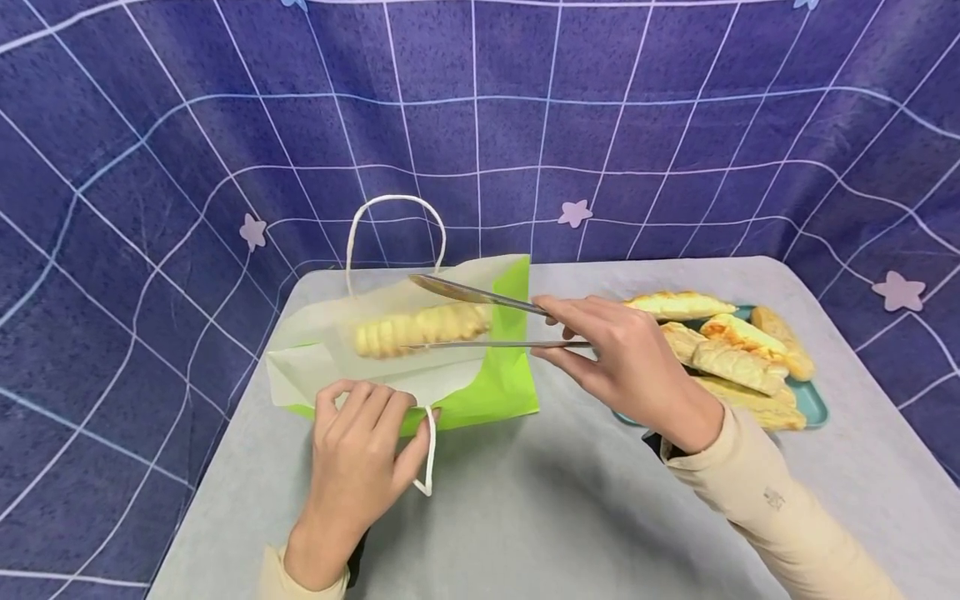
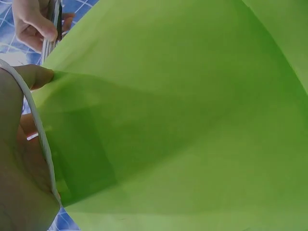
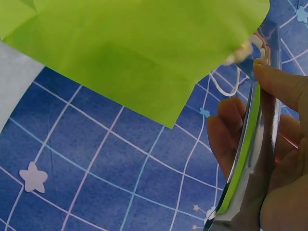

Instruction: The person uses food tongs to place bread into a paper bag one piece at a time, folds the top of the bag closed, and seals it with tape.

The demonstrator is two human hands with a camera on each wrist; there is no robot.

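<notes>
A green paper bag (image 1: 512,379) with a white inside lies with its mouth facing up and toward me. My left hand (image 1: 360,442) grips its near rim, fingers over the edge and thumb outside, beside a white cord handle (image 1: 430,454). In my right hand (image 1: 626,354) are metal tongs (image 1: 517,302), their two arms spread and reaching over the bag's mouth. A pale yellow, ridged bread roll (image 1: 420,327) lies between the tong ends, slightly blurred, inside the bag's opening. The right wrist view shows the thumb and fingers around the tongs (image 3: 245,144).
On the right, a teal tray (image 1: 816,406) carries several breads (image 1: 738,367), partly behind my right hand. A second cord handle (image 1: 396,198) stands up at the bag's far side. Behind the grey-white table (image 1: 555,517) hangs a blue checked cloth (image 1: 510,133).
</notes>
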